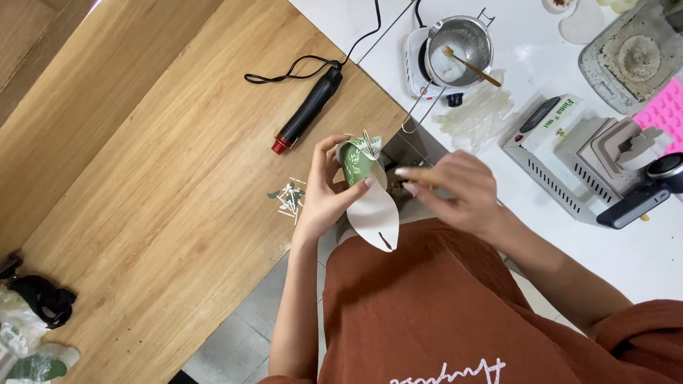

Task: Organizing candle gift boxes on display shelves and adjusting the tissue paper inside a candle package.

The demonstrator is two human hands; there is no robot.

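Hands: left [322,195] grips one green-and-white paper cone [366,187], right [455,190] pinches its edge.

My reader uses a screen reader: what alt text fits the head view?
Seen from above, a person's left hand holds a green-patterned paper cone with a white flap, while the right hand pinches something small beside it. A black heat tool lies on the wooden table; a small metal pot sits beyond.

You've got a black heat gun [308,110] w/ red tip lying on the wood table [168,171]. Metal pot [459,43] sits on a small hot plate [420,66]; pink mold [679,114] at far edge.
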